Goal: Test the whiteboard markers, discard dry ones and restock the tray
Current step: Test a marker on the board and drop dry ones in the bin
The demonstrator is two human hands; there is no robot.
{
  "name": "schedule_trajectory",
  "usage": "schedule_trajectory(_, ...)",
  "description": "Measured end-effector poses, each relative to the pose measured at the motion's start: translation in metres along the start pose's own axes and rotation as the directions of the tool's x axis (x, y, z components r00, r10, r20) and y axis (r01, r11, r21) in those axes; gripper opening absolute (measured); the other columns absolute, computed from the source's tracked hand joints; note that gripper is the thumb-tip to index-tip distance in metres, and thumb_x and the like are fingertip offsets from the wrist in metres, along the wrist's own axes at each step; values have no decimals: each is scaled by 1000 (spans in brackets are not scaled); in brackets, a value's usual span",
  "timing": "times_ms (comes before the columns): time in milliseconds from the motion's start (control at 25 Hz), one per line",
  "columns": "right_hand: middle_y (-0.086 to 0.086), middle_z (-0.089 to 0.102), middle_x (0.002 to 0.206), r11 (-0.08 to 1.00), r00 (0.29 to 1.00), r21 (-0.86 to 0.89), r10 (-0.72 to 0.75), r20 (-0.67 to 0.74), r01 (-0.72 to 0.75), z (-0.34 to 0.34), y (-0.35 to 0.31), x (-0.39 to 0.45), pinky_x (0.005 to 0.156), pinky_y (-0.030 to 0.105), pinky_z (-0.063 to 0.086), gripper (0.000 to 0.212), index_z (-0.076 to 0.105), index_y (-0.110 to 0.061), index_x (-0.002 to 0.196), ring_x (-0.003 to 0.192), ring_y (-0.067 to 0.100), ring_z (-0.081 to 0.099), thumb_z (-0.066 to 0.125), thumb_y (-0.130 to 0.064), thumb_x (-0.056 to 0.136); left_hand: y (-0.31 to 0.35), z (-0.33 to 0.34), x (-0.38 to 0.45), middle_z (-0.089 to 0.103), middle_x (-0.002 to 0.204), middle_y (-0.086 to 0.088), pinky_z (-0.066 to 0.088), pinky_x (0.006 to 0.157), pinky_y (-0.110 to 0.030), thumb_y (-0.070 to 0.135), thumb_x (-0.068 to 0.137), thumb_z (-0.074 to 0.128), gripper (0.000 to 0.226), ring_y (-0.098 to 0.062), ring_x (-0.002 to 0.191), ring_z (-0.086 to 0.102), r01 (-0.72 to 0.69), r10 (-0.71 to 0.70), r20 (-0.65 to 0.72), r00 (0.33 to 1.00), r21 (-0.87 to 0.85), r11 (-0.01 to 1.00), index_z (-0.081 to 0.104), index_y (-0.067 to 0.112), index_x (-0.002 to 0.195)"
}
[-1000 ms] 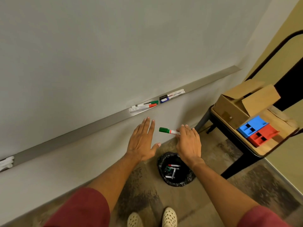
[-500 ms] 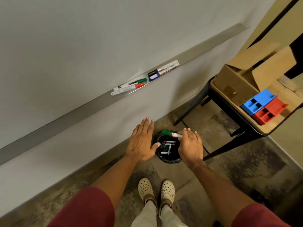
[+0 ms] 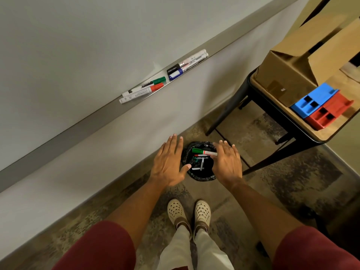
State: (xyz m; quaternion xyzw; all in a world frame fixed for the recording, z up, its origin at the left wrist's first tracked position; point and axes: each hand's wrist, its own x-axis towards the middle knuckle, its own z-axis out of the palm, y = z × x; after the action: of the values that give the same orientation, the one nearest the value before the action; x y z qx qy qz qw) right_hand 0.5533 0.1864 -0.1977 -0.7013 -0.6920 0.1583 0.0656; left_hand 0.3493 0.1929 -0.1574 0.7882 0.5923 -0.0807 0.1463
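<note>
Head view: the right hand [image 3: 227,163] holds a green-capped marker [image 3: 204,152] above the black-lined bin [image 3: 200,177] on the floor. The marker's white barrel end disappears under the fingers, whose backs are extended, so the exact grip underneath cannot be told; it looks like a light pinch from below. The left hand [image 3: 168,162] hovers flat beside the bin, fingers straight, holding nothing.

The marker reads as light, stiff and smooth-sided, so it could roll or slip from a loose hold. The barrel's middle seems the best place to grip it, and letting go directly over the bin's mouth should be enough. Several discarded markers already lie inside the bin.

On the tray [image 3: 81,125] under the whiteboard [image 3: 78,36] lie four markers in two pairs: a green and a red one [image 3: 143,90], and further right a black and a blue one [image 3: 185,65]. A cardboard box [image 3: 288,75] and blue and red organisers [image 3: 319,106] sit on the side table [image 3: 319,137].

Compared with a second ago, the view has tilted downward: the bin now sits directly between the hands, and the marker has travelled from in front of the wall to over the bin opening. The left hand keeps its open pose.
</note>
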Motion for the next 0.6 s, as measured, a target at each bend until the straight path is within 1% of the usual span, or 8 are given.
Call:
schedule_trajectory(160,17,42,148,1000,1000,17,8,9,-8,-4,2,0,119,44,17,49,44,-12,141,143,28,30,54,-24,95,-3,-1,-2,-8,159,-14,7,120,-40,62,89,39,92,-25,147,-6,12,-12,1,1000,-3,1000,-8,14,152)
schedule_trajectory(600,17,39,149,1000,1000,-23,-13,14,14,-16,-8,-9,118,45,17,49,42,-13,142,143,29,28,49,-30,97,-2,-11,-10,-7,160,-13,6,120,-40,59,90,39,89,-25,147,-6,22,-22,-31,999,15,1000,-5,14,153)
